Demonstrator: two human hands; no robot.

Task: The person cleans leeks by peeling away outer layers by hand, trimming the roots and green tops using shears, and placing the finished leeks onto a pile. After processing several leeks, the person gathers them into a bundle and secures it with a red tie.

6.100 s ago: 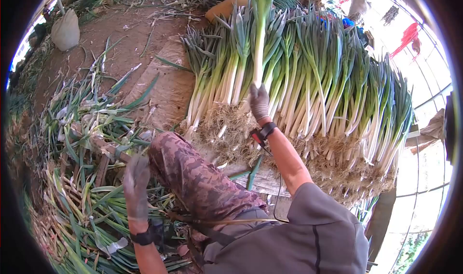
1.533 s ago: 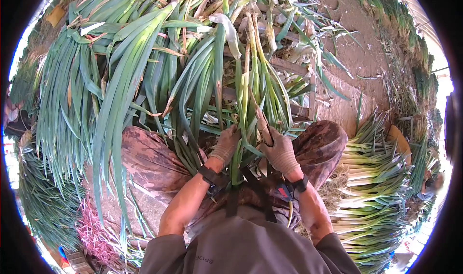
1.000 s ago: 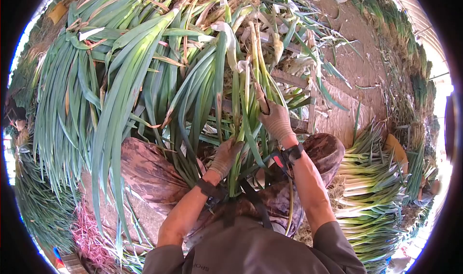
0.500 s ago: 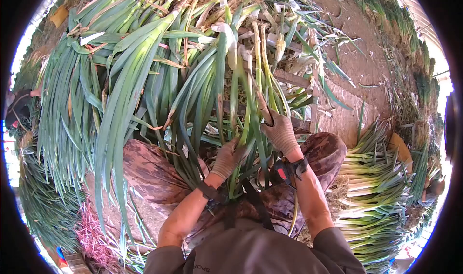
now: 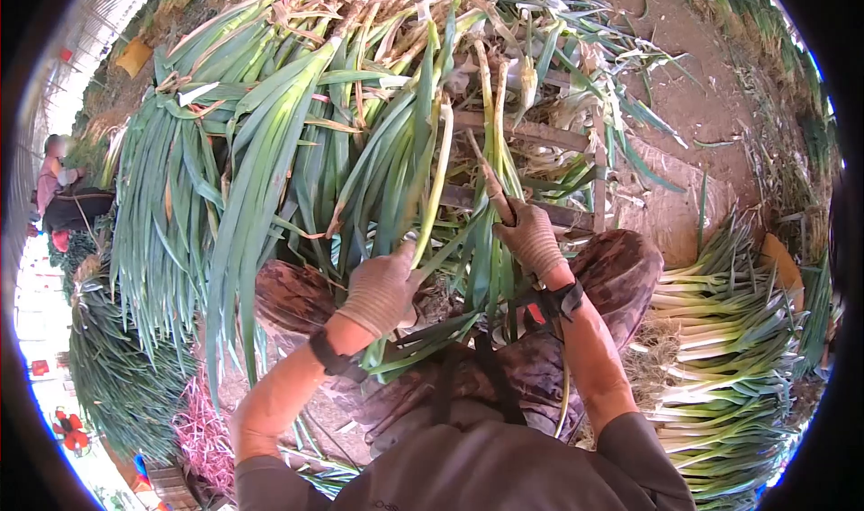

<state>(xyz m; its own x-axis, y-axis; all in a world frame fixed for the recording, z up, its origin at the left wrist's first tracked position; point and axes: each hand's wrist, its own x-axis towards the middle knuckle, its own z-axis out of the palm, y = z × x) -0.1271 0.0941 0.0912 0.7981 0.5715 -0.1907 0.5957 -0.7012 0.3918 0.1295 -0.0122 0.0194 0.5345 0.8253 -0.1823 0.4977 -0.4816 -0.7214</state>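
My left hand (image 5: 382, 286), in a tan knit glove, is closed round a green onion (image 5: 438, 183). Its pale stalk points up and away from me; its green leaves trail below the hand over my lap. My right hand (image 5: 529, 238), gloved too, is wrapped round a thin brownish wand (image 5: 487, 176) whose tip points away from me. Beyond both hands, long green onions (image 5: 256, 142) lie heaped with their leaves hanging toward me. A few upright yellowish stalks (image 5: 500, 124) stand just past the wand.
At my right lies a row of cleaned onions (image 5: 711, 349) with white stems. Pink ties (image 5: 202, 430) and bundled greens (image 5: 126, 367) are on the left. Wooden slats (image 5: 526, 129) show under loose peelings. Another person (image 5: 67, 192) sits at the far left. A thin tube (image 5: 563, 398) hangs below my right wrist.
My left hand has moved left and toward me, and its onion's pale stalk now stands apart from the wand. My right hand keeps its hold on the wand. The view has shifted slightly.
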